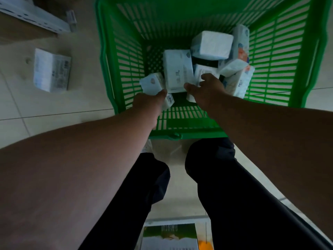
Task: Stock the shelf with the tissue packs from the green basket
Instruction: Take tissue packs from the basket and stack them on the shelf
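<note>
The person leans over the green basket (115, 69), which stands on the tiled floor (54, 109) in front of their knees, with both bare arms reaching down into it. The tissue packs lie in a loose heap on the basket's bottom, toward its right and near side, tipped at different angles. The left hand (149, 103) is closed around a small tissue pack (153, 83) at the heap's left edge; the fingers are curled beneath it and mostly hidden, so the hold can only be judged as a grasp from the side and below. The right hand (205, 89) has its thumb and fingers spread over the near end of a central pack (177, 71), touching it, though it is unclear whether they have clamped down. That central pack lies flat with its long axis running from the person toward the basket's far wall, printed face up. The packs look light, soft and wrapped in smooth film, likely to dent under a hard squeeze and to slip if pinched by the film alone, so a hold across the short width seems safest. One more pack (52, 71) lies outside on the floor to the left, near the shelf edge (36, 17).
</note>
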